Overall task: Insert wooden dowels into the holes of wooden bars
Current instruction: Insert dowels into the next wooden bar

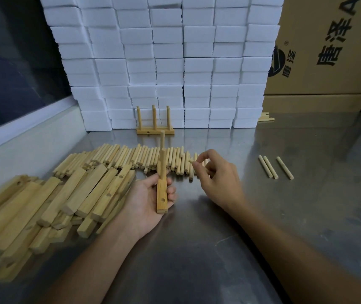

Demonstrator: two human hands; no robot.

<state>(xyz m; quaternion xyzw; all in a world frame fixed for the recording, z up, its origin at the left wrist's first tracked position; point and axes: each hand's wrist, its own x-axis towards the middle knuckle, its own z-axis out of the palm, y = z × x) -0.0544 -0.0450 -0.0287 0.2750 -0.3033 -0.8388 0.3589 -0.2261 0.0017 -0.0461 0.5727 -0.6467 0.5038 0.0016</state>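
Steel table (219, 249), foam blocks (159, 62) behind

We find the scene dim, lit softly from above and ahead. The grey brushed-metal desk (219, 249) carries dull, smeared reflections of the stacked white foam blocks (175, 62), which are the brightest area and hold detail. Soft shadows lie beneath both forearms. Wide-angle distortion bows the edges; the brown printed cardboard box (328, 51) leans. Corners darken. Focus is slightly soft overall.
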